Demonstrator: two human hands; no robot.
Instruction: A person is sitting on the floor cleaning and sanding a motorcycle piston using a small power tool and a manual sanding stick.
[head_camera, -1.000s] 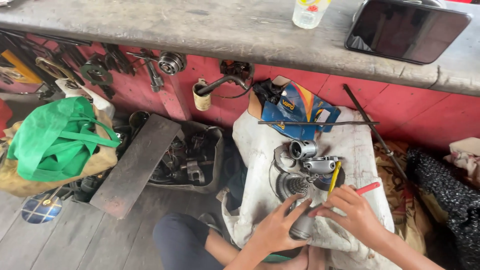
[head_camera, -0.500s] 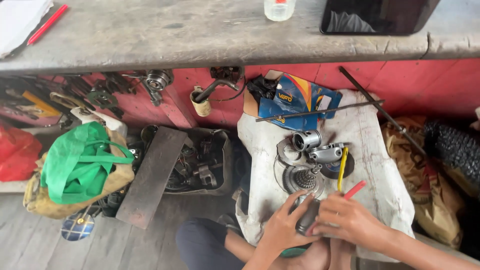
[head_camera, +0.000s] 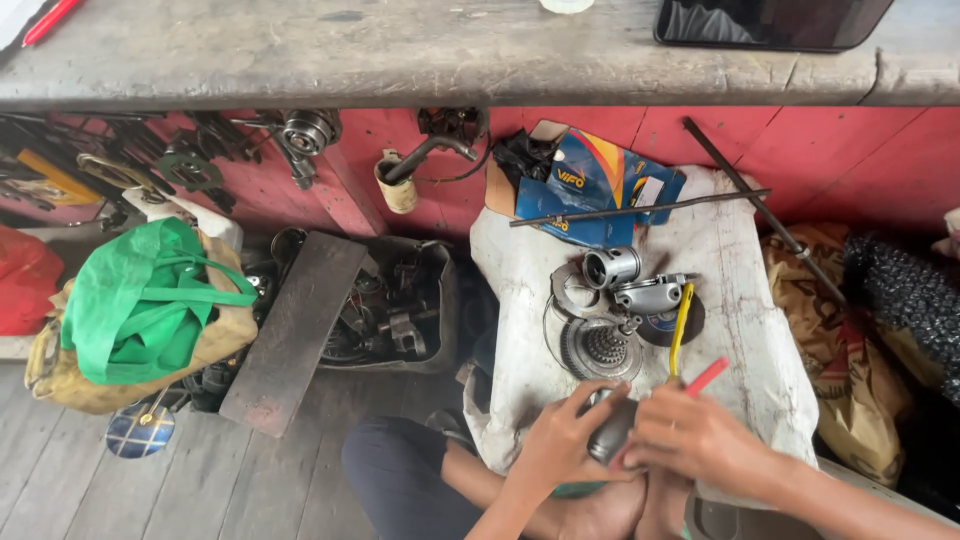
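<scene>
From the head view I see both hands low in the frame, over the near edge of a white cloth (head_camera: 740, 290) spread on the floor. My left hand (head_camera: 560, 440) wraps its fingers around a small grey metal part (head_camera: 610, 432), holding it from the left. My right hand (head_camera: 700, 440) closes over the same part from the right, and a red tool (head_camera: 708, 376) sticks up from that grip; I cannot tell exactly how the fingers sit on it.

Just beyond the part, farther up the cloth, lies a toothed gear (head_camera: 598, 348). A yellow-handled tool (head_camera: 681, 315) lies just right of the gear. Above the gear sit a metal cylinder (head_camera: 611, 267) and a grey housing (head_camera: 648, 296), touching or nearly so. A blue box (head_camera: 590, 185) lies at the far end of the cloth, with a thin rod (head_camera: 640, 208) across it.

Left of the cloth stands a tray of dark parts (head_camera: 400, 310), with a dark plank (head_camera: 295, 330) leaning over its left side. Farther left is a green bag (head_camera: 140, 300). A grey surface (head_camera: 400, 50) runs across the top.
</scene>
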